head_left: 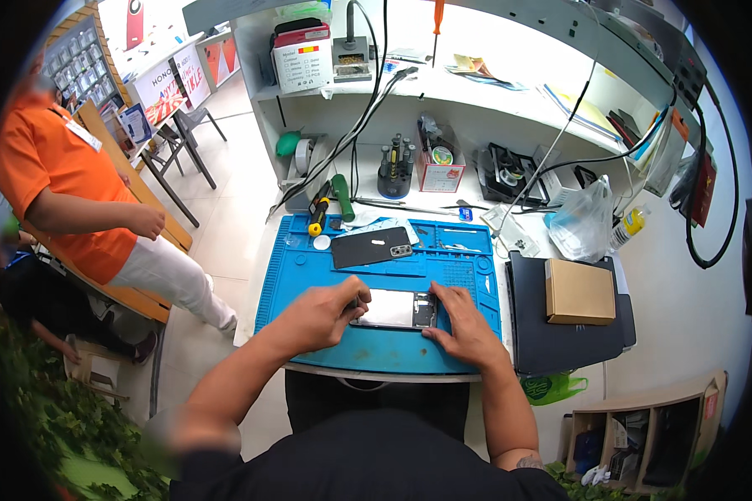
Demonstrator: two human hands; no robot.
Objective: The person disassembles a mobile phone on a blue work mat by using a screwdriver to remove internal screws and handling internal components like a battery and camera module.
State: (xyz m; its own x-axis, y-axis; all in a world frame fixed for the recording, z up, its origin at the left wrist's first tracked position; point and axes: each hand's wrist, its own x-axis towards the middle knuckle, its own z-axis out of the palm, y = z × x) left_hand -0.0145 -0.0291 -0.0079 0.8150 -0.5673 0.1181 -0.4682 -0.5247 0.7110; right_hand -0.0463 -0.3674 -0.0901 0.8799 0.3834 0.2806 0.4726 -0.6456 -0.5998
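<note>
An opened smartphone (pixel 384 308) lies lengthwise on a blue repair mat (pixel 393 357), its silver inside facing up and a dark circuit section at its right end. My left hand (pixel 324 316) is closed, fingers pinched together at the phone's left end; what they hold, if anything, is hidden. At the other end my right hand (pixel 466 324) grips the phone, thumb on the near edge and fingers on the far edge. Just beyond it rests a dark phone back cover (pixel 363 250) with a camera block. Small parts lie in the mat's far compartments.
Behind the mat stand a screwdriver rack (pixel 396 169) and a pink-edged box (pixel 441 163). A green-handled tool (pixel 342 198) lies at the far left. To the right, a cardboard box (pixel 580 290) sits on a black laptop (pixel 560 346). A person in orange (pixel 83 184) is at the left.
</note>
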